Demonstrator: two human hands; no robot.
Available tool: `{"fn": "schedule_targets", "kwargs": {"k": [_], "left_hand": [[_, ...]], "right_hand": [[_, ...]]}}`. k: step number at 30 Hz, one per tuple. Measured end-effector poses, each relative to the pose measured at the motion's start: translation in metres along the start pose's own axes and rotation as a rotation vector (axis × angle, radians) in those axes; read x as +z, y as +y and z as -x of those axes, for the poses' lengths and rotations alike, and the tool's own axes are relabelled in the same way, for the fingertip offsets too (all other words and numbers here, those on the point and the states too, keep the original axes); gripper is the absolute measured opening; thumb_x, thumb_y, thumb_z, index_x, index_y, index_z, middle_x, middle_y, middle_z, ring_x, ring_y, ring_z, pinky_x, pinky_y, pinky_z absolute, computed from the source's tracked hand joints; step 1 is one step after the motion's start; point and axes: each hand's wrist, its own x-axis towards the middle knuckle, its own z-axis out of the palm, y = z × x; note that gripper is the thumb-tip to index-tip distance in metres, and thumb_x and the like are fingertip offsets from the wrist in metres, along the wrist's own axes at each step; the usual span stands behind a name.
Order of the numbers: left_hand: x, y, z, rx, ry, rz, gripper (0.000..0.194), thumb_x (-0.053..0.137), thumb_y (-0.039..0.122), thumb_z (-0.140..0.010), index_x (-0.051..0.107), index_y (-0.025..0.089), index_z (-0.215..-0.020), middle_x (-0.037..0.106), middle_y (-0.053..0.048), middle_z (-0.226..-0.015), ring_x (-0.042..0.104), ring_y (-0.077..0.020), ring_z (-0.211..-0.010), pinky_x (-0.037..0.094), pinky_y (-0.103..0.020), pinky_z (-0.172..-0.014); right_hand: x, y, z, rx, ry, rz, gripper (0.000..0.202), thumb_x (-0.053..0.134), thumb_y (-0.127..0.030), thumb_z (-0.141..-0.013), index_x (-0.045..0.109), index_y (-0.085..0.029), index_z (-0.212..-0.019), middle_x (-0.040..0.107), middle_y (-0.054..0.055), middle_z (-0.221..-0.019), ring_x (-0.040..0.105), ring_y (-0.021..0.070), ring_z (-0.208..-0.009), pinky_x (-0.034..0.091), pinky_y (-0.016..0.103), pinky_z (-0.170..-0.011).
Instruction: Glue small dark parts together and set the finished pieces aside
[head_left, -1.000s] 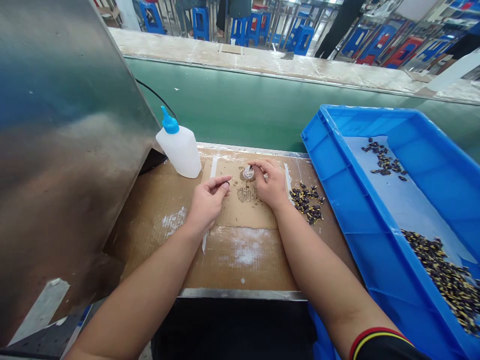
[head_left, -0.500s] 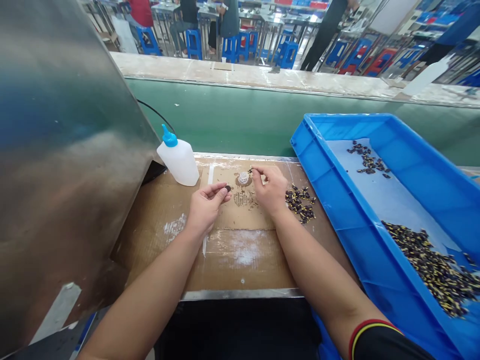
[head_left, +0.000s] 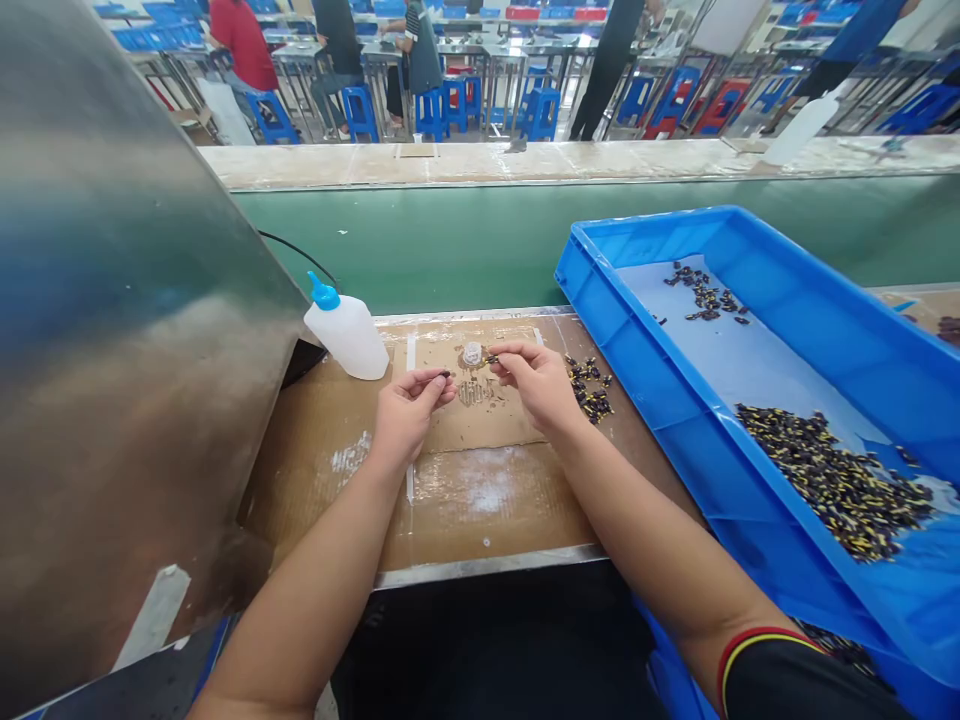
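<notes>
Between thumb and fingers, my left hand (head_left: 409, 412) pinches a small dark piece (head_left: 445, 374) over the cardboard. My right hand (head_left: 538, 385) holds a small black and yellow piece (head_left: 492, 359) by its fingertips, just right of a small clear round cap (head_left: 472, 353). The cap sits on the cardboard (head_left: 480, 430), with wet-looking marks around and below it. Just right of my right hand lies a loose pile of black and yellow pieces (head_left: 592, 400).
A white bottle with a blue nozzle (head_left: 351, 336) stands at the back left, beside a large metal panel (head_left: 142, 300). On the right is a blue crate (head_left: 675, 420) holding many black and yellow pieces. Beyond the green belt (head_left: 420, 240) are people and stools.
My right hand has turned and lowered slightly, bringing its piece beside the clear cap. The dark piece in my left hand now shows more edge-on. The whole view has shifted a little.
</notes>
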Motion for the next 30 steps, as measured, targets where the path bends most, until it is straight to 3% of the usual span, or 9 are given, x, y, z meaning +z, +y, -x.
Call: {"fn": "schedule_targets", "kwargs": {"k": [3,6,13,23,30], "left_hand": [[0.003,0.000,0.002,-0.037,-0.014,0.009,0.052,0.099,0.042,-0.063,0.077,0.011,-0.098,0.078,-0.011,-0.090,0.075,-0.0151,-0.079,0.063,-0.028,-0.083],[0.007,0.001,0.005,-0.088,-0.004,0.057,0.051,0.100,0.042,-0.061,0.076,0.011,-0.094,0.078,-0.010,-0.089,0.074,-0.0146,-0.079,0.063,-0.026,-0.082],[0.005,0.008,0.004,-0.201,0.026,0.246,0.036,0.098,0.029,-0.061,0.074,0.014,-0.083,0.079,-0.006,-0.091,0.075,-0.0135,-0.086,0.061,-0.019,-0.082],[0.003,0.011,0.009,-0.123,0.006,0.185,0.025,0.092,0.030,-0.066,0.074,0.019,-0.079,0.078,-0.003,-0.091,0.071,-0.0109,-0.082,0.059,-0.021,-0.082],[0.006,0.014,0.014,-0.119,-0.031,0.215,0.026,0.095,0.030,-0.061,0.075,0.019,-0.074,0.077,-0.002,-0.085,0.068,-0.0089,-0.076,0.058,-0.018,-0.076]], "right_hand": [[0.002,0.010,0.008,0.079,-0.086,-0.114,0.032,0.078,-0.044,-0.083,0.077,-0.021,-0.105,0.079,0.007,-0.100,0.076,0.0196,-0.095,0.061,0.029,-0.074],[0.007,0.014,0.015,0.054,-0.113,-0.183,0.038,0.084,-0.048,-0.082,0.077,-0.022,-0.109,0.079,0.009,-0.106,0.076,0.0211,-0.102,0.062,0.032,-0.084],[0.022,0.007,0.034,-0.110,-0.091,-0.085,0.030,0.079,-0.048,-0.091,0.079,-0.022,-0.106,0.080,0.007,-0.102,0.075,0.0192,-0.088,0.063,0.035,-0.084],[0.032,0.001,0.048,-0.248,-0.072,-0.055,0.015,0.079,-0.037,-0.092,0.082,-0.028,-0.103,0.080,0.003,-0.105,0.077,0.0215,-0.097,0.066,0.042,-0.094],[0.033,-0.002,0.052,-0.276,-0.083,-0.049,0.013,0.077,-0.031,-0.094,0.082,-0.029,-0.106,0.080,0.002,-0.108,0.077,0.0212,-0.099,0.066,0.041,-0.094]]}}
